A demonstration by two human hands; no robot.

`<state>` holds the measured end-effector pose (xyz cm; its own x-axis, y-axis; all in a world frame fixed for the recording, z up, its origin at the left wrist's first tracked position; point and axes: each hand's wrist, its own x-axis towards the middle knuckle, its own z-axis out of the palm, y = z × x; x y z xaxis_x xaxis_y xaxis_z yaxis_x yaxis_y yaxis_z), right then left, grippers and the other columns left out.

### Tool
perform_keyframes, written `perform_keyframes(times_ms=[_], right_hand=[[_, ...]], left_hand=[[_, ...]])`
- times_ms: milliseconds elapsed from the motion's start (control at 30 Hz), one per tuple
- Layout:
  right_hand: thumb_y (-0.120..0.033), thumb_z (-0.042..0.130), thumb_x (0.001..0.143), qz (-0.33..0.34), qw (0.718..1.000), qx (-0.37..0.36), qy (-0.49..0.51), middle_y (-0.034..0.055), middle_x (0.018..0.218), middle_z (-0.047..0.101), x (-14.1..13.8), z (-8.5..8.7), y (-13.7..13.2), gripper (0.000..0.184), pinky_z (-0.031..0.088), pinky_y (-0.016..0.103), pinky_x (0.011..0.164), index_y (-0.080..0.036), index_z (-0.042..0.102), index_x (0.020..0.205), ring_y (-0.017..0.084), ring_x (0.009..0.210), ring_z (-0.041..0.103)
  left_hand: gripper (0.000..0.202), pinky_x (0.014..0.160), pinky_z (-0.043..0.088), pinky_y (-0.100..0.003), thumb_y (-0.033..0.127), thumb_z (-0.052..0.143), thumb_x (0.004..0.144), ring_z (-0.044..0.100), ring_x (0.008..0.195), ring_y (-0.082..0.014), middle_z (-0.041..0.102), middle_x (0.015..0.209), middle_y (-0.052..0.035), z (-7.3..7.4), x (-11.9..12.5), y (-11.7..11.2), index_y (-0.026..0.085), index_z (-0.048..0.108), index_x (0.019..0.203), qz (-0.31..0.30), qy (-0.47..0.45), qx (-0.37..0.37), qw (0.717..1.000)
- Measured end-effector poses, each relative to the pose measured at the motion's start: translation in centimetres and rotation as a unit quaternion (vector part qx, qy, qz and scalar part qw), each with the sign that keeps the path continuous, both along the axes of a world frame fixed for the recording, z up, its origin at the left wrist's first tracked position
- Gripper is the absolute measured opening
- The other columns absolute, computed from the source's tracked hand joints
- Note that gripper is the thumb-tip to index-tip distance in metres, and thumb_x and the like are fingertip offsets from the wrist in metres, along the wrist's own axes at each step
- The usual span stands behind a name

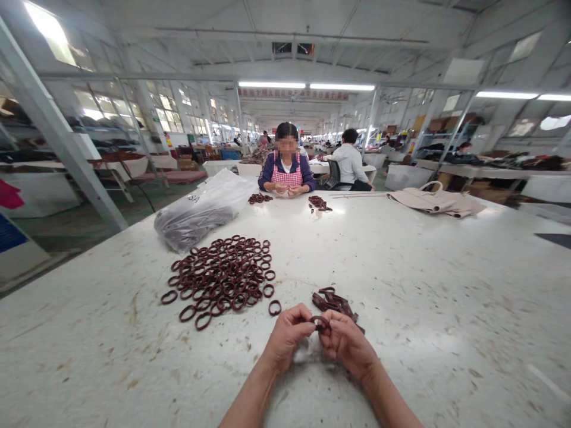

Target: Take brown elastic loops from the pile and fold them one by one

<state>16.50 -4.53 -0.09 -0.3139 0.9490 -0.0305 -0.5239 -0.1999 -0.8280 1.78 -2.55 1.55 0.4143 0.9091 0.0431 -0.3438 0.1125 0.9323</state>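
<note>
The tabletop [446, 297] carries a wide pile of brown rings [227, 279]. Nearer, the left hand [288, 333] and right hand [350, 343] hover before a heap of strips [336, 302], each grip pinched closed on one brown loop [319, 318] between the hands.

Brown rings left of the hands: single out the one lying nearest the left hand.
The lone ring just right of the pile, beside the left hand; the other rings there lie farther from that hand.

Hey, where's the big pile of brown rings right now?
In the head view, the pile lies left of centre on the table, between the plastic bag and the left hand.
</note>
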Motion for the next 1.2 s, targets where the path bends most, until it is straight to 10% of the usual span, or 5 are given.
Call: perform_keyframes(times_ms=[200,800,967,1200], right_hand=[[-0.024,0.065,0.066,-0.091,0.973,0.142,-0.16,0.0012,0.073,0.054,0.1,0.3,0.2,0.011,0.038,0.022,0.053,-0.015,0.06,0.067,0.011,0.066,0.048],[-0.022,0.048,0.073,-0.34,0.775,0.145,-0.513,-0.0071,0.05,0.035,-1.3,-0.7,-0.5,0.003,0.029,0.024,0.051,-0.022,0.047,0.071,0.011,0.048,0.036],[-0.023,0.047,0.075,-0.308,0.767,0.187,-0.532,-0.0065,0.05,0.034,-1.5,-0.7,-0.3,0.004,0.028,0.024,0.051,-0.021,0.049,0.072,0.011,0.048,0.036],[-0.035,0.047,0.078,-0.286,0.778,0.163,-0.535,-0.0053,0.053,0.04,-0.1,0.0,-0.2,0.016,0.031,0.025,0.052,-0.021,0.052,0.074,0.011,0.05,0.04]], left_hand=[[0.011,0.056,0.034,-0.023,0.02,0.063,0.066,0.045,0.057,-0.0096,0.052,0.057,0.001,-0.3,0.3,0.1,0.013,0.056,0.061,0.092,0.099,0.046,0.99],[0.009,0.052,0.024,-0.026,0.014,0.04,0.073,0.039,0.05,-0.0116,0.036,0.051,0.0057,-1.1,3.3,-1.3,0.022,0.043,0.072,0.224,0.379,0.169,0.882],[0.015,0.058,0.029,-0.026,0.006,0.041,0.064,0.043,0.062,-0.0127,0.042,0.065,0.0014,-0.6,2.3,-0.6,0.02,0.047,0.064,0.274,0.386,0.233,0.85],[0.018,0.062,0.043,-0.028,0.018,0.046,0.072,0.053,0.067,-0.0136,0.052,0.082,-0.0031,-3.4,-0.8,2.7,0.018,0.061,0.082,0.3,0.328,0.152,0.883]])
